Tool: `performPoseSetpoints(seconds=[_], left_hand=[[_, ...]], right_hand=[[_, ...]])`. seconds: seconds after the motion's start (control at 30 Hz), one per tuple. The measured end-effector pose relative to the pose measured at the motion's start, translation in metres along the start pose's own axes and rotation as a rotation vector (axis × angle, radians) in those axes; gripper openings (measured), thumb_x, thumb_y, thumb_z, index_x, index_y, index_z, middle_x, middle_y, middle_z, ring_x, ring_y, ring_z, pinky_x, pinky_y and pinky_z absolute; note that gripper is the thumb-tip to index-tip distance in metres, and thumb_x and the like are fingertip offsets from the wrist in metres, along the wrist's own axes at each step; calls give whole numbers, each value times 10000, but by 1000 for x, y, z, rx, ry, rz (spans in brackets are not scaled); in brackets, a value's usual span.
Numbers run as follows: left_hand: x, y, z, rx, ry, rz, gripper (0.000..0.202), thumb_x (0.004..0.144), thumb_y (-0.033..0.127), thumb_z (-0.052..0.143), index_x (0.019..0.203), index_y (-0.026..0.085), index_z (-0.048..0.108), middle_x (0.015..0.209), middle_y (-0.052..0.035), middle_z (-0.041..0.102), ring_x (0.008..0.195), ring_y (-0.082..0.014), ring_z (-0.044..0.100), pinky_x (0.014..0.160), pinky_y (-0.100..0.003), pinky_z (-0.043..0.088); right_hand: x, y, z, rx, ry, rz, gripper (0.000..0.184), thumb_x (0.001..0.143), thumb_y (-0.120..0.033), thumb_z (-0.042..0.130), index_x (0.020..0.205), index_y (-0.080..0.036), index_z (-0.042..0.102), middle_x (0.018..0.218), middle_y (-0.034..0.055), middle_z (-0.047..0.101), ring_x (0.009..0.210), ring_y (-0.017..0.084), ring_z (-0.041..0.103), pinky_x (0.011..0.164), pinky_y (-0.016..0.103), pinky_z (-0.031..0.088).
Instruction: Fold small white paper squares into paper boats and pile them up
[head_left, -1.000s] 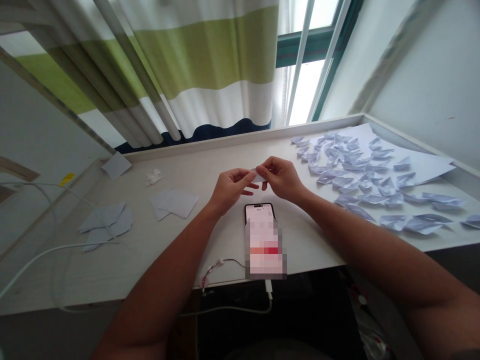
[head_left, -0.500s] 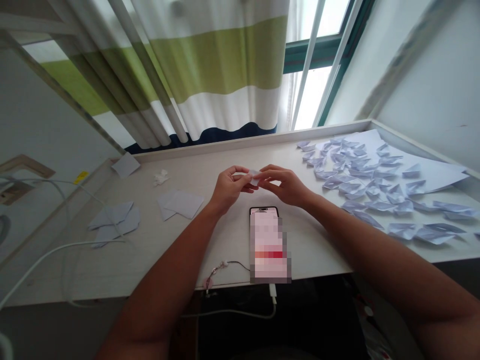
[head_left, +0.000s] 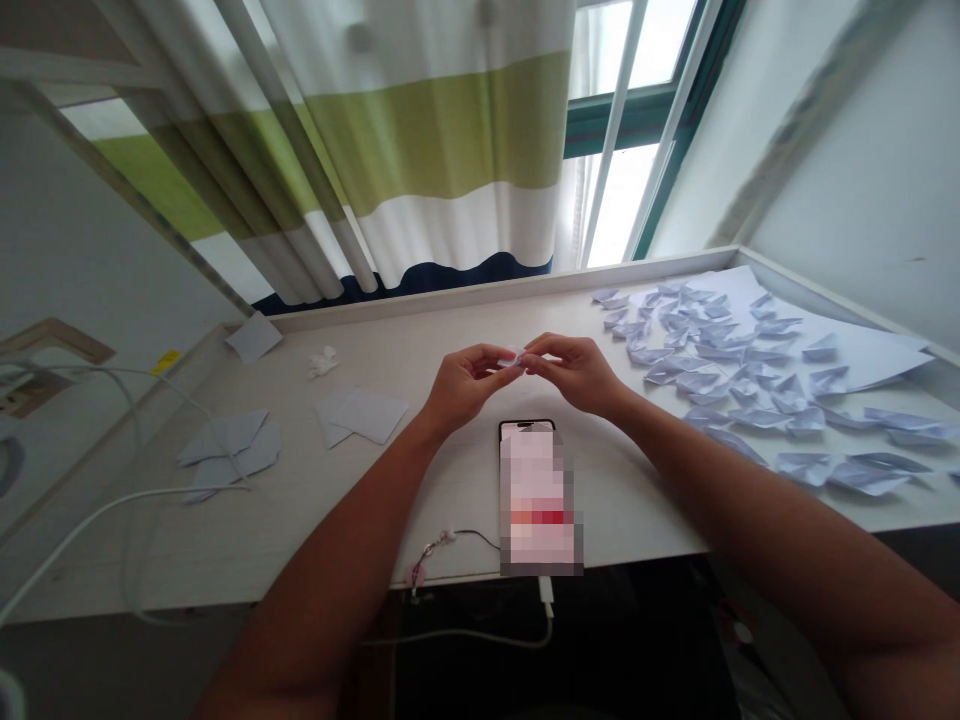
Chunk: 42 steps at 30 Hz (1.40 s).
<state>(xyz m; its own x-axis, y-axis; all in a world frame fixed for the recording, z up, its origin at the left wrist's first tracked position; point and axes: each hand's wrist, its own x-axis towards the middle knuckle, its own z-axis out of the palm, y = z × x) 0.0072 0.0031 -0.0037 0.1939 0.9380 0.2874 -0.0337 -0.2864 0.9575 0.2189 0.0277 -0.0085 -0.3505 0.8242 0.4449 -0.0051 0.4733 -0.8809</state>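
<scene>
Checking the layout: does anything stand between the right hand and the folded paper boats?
Nothing visible: the right hand sits beside the folded paper boats; the phone lies off that line, nearer the front edge.

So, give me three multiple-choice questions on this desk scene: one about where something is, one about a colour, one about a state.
1. Where does the phone lie?
A on the desk
B on the window sill
C in a hand

2. What colour is the lowest band of the curtain?
A green
B navy
C white

3. What is the left hand doing?
A lying flat
B holding the phone
C pinching a small piece of paper with the right hand

Answers:
1 A, it lies below the hands.
2 B, navy runs along the hem.
3 C, both hands' fingertips meet on the paper.
</scene>
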Motion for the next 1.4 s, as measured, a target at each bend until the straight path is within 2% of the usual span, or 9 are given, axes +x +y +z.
performPoseSetpoints(seconds=[0.1,0.2,0.43,0.7,0.83,1.0,1.2,1.3,1.4], left_hand=[[0,-1,2,37,27,26,434,775,567,953,866,164,823,839,-68,834,755,-191,763,750,-352,653],[1,-1,4,43,57,48,467,799,616,921,865,168,809,842,-65,832,771,-203,772,741,-355,660],[-2,1,6,11,75,9,557,792,581,945,1102,190,697,826,-49,843,798,-204,801,778,-329,633],[-3,3,8,8,73,-76,478,790,574,941,970,149,820,886,-100,855,839,-232,822,794,-351,648],[-3,3,10,-5,47,-88,476,815,586,923,977,150,825,893,-104,853,839,-238,830,775,-344,651],[-3,2,11,33,28,-94,480,840,603,906,934,147,787,827,-97,829,739,-226,815,671,-303,610],[-2,0,7,191,146,14,367,888,574,862,912,208,839,725,-28,783,663,-164,712,575,-258,510],[-2,-1,5,195,157,-30,351,886,564,860,938,217,856,563,11,686,492,-132,594,501,-262,451],[-2,1,7,128,138,-45,377,857,560,877,974,202,857,739,-40,796,595,-162,696,512,-257,496]], right_hand=[[0,-2,2,-48,-4,24,471,890,-680,840,844,-214,784,840,55,800,824,227,745,834,435,638],[-1,0,4,-86,11,12,494,878,-709,835,910,-218,794,903,65,820,853,239,759,825,437,636],[-1,1,10,119,56,35,485,805,-679,918,940,-223,825,931,66,832,880,239,781,859,440,663],[2,6,12,185,160,97,520,607,-583,1061,878,-220,806,873,33,815,820,218,771,828,422,676],[2,6,11,177,146,95,478,688,-602,1018,890,-215,822,865,50,824,806,218,775,799,415,674],[2,5,10,112,141,74,501,681,-631,1010,857,-203,819,835,61,823,764,214,762,722,382,649],[1,2,8,48,76,162,523,793,-670,933,970,-188,830,603,-9,712,518,148,652,540,309,570],[1,0,7,184,45,252,561,764,-712,936,927,-192,803,714,41,787,571,178,738,602,346,656],[2,2,5,295,60,328,568,742,-724,946,874,-197,779,849,85,838,676,205,801,732,405,719]])
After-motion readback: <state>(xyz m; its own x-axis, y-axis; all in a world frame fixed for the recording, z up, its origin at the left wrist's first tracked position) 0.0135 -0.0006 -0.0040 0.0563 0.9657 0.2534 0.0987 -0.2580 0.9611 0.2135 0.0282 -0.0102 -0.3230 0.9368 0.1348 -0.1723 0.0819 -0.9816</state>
